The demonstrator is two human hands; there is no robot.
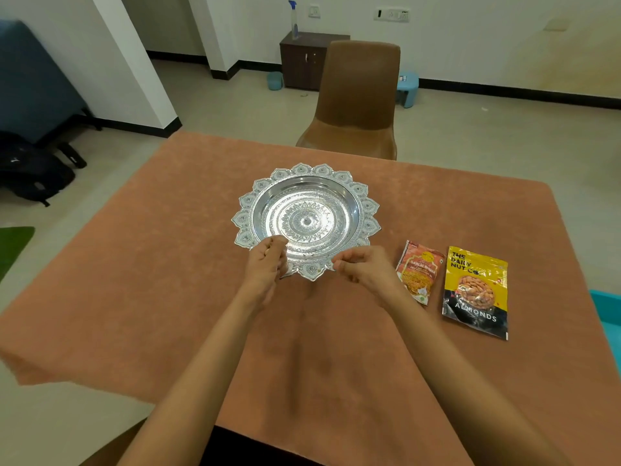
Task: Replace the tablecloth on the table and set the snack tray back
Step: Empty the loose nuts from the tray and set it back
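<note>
An orange-brown tablecloth [168,280] covers the table. On it, near the middle, lies an ornate silver snack tray [307,196] with a petal-shaped rim and nothing in it. My left hand [265,267] hovers over the tray's near-left rim, fingers loosely curled. My right hand [364,269] is at the near-right rim, fingers also loosely curled and just off the edge. Neither hand plainly grips the tray. To the right lie a small orange garlic snack packet [418,270] and a yellow-and-black almonds pouch [475,292], both flat on the cloth.
A brown chair [356,99] stands at the table's far side. Behind it are a dark cabinet [302,62] with a spray bottle [294,20] on top and a blue stool [408,84]. Black bags [33,169] lie on the floor at left. A teal object [608,307] shows at the right edge.
</note>
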